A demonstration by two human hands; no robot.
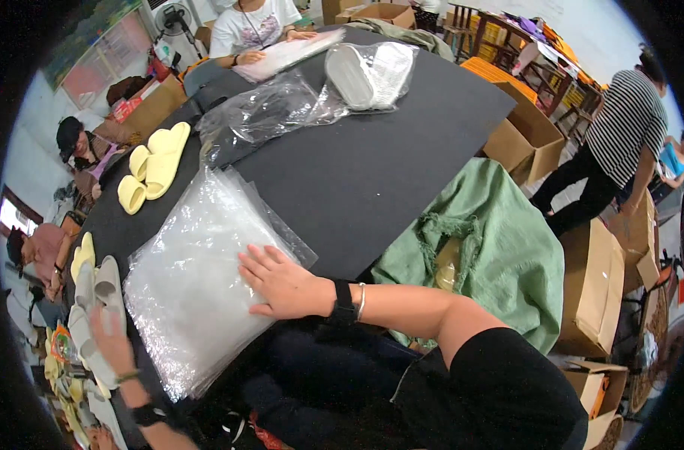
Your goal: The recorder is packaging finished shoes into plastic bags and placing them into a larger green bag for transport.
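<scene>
My right hand (285, 285) lies flat with fingers spread on a stack of clear plastic bags (196, 255) at the table's near edge. My left hand (113, 345), smeared by motion, is over the grey slippers (108, 285) at the left; whether it touches or grips one cannot be made out. Beyond the stack lies a pair of pale yellow slippers (162, 161). Farther off, a pair of white slippers (368, 75) sits inside a clear bag, with a crumpled clear bag (263, 112) beside it.
The dark table (379, 172) stretches away from me. Green woven sacking (499, 255) bulges at its right edge, near cardboard boxes (593, 289). More slippers (76, 401) crowd the lower left. A person (255, 30) across the table handles flat clear bags; another person (615, 135) stands at right.
</scene>
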